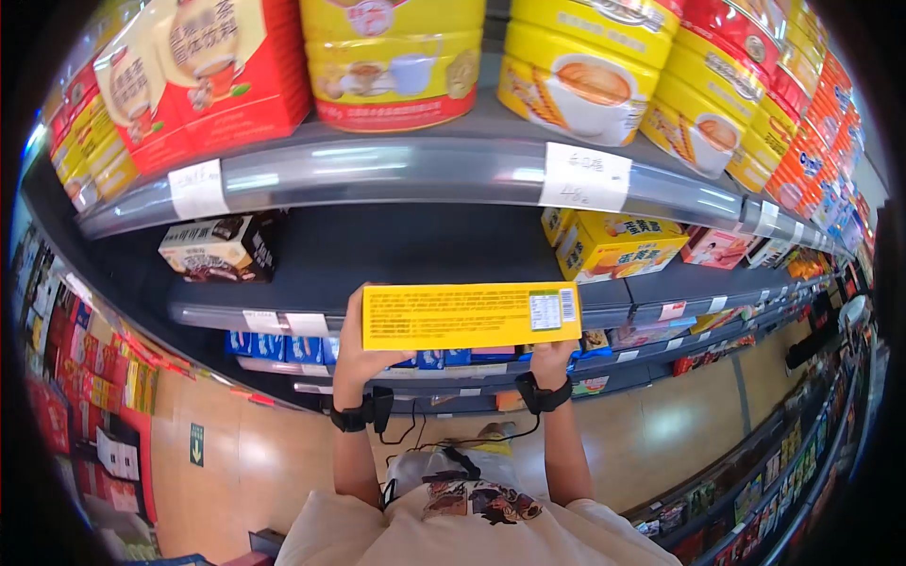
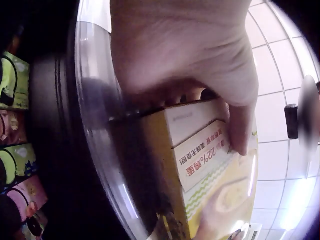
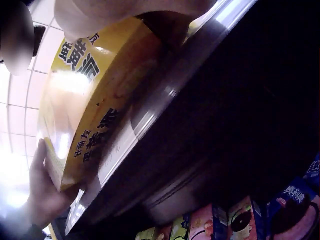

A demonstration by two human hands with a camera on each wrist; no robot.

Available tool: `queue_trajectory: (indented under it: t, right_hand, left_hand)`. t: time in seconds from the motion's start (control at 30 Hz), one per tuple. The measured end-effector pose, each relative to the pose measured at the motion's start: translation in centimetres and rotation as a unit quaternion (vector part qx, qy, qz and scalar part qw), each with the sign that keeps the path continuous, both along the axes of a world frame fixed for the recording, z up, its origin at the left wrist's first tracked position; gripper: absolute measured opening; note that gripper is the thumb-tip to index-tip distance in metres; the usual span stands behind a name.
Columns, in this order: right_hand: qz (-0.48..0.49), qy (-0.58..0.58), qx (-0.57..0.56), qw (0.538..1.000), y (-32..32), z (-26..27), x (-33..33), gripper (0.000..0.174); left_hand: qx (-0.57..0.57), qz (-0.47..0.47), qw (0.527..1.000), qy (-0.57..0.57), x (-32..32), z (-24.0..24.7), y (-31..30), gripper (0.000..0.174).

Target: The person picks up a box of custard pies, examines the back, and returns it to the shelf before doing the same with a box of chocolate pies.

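Observation:
A long yellow box is held level between both hands, in front of the middle shelf, with a panel of small print and a barcode facing up. My left hand grips its left end; in the left wrist view the thumb of the left hand lies over the printed face of the box and the other fingers go behind it. At the other end my right hand holds the box, its fingers mostly hidden beneath. In the right wrist view the right hand is at the near end of the box.
Yellow tins and red cartons stand on the upper shelf. On the middle shelf are a white-and-brown box at left and yellow boxes at right. Blue packs sit lower. Cables hang between the wrists.

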State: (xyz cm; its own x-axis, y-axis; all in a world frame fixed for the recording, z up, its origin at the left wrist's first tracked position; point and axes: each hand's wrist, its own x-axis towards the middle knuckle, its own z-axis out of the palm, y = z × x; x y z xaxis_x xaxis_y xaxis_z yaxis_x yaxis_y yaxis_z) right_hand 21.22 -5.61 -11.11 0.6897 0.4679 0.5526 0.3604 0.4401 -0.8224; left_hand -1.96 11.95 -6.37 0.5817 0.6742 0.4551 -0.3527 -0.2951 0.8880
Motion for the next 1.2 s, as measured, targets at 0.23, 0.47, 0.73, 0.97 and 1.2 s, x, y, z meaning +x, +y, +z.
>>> queue_trajectory:
  t: [0.23, 0.47, 0.73, 0.97, 1.2]
  right_hand:
    - [-0.006, -0.04, 0.007, 0.999, -0.3, -0.1, 0.1, 0.092]
    - [0.015, -0.076, 0.039, 0.996, -0.8, -2.0, 0.7, 0.093]
    - [0.008, -0.063, 0.046, 0.997, -1.5, -0.3, -1.3, 0.097]
    - [-0.084, 0.052, -0.045, 0.994, -6.8, -2.5, -4.5, 0.083]
    - [-0.067, -0.083, -0.196, 0.975, -9.6, 4.2, -7.9, 0.049]
  left_hand:
    - [0.08, 0.034, 0.992, 0.088, -1.2, 2.0, -0.8, 0.088]
    - [0.179, 0.104, 0.962, 0.176, -2.8, 4.3, -2.5, 0.084]
    - [0.179, 0.115, 0.96, 0.179, -3.3, 4.3, -3.7, 0.084]
    - [0.002, 0.012, 0.997, 0.077, -5.4, 1.2, -8.0, 0.095]
    - [0.037, -0.063, 0.997, 0.037, -7.5, 2.2, -9.4, 0.083]
